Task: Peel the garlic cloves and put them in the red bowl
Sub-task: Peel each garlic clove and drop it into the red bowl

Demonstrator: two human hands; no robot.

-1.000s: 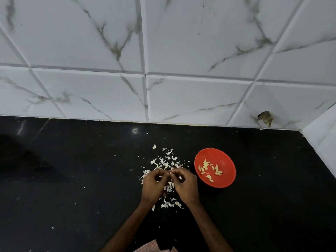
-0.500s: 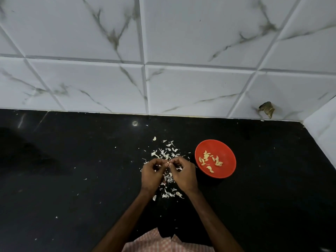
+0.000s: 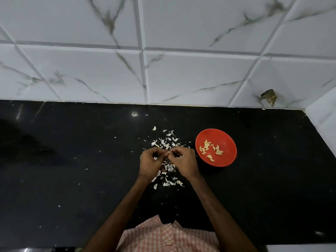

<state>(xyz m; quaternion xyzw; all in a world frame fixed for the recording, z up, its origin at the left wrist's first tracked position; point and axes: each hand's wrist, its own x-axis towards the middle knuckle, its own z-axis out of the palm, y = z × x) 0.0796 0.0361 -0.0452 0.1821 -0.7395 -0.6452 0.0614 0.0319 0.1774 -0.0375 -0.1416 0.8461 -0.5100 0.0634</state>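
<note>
My left hand and my right hand meet fingertip to fingertip over the black counter. Together they pinch a small garlic clove, mostly hidden by the curled fingers. Under and around my hands lies a scatter of white garlic skins. The red bowl stands just right of my right hand and holds several peeled cloves.
A white marbled tile wall rises behind the counter, with a side wall at the far right. A chipped hole marks the wall low on the right. My checked shirt shows at the bottom.
The view has tilted down, so hands and bowl sit higher in frame and more shirt shows. Both hands keep working the clove at the same spot.
</note>
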